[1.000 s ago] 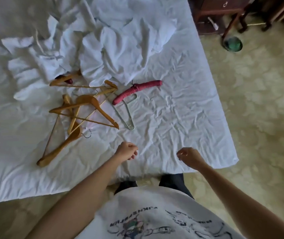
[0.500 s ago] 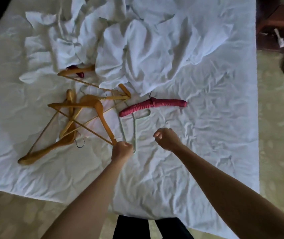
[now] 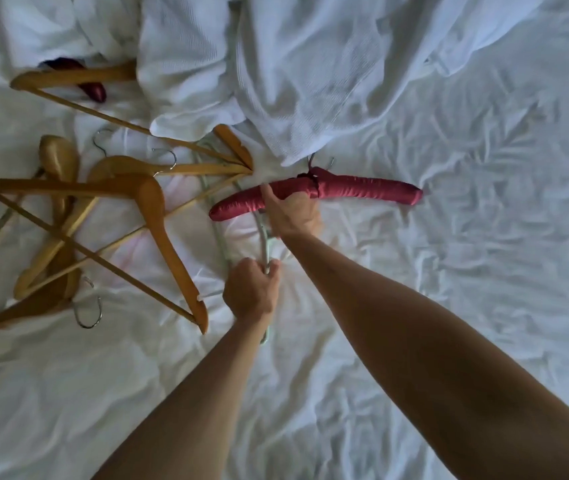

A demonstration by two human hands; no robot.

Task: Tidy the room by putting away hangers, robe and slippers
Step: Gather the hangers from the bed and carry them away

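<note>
Hangers on the bed, I've got both hands on them.
Red padded hanger [image 3: 362, 190] lies on the white sheet [image 3: 449, 271], right hand [image 3: 291, 211] curled over its middle; left hand [image 3: 250, 292] grips the pale green hanger [image 3: 219, 237]. Wooden hangers [image 3: 151, 216] tangle just left, robe [image 3: 276, 64] bunched behind.
</note>
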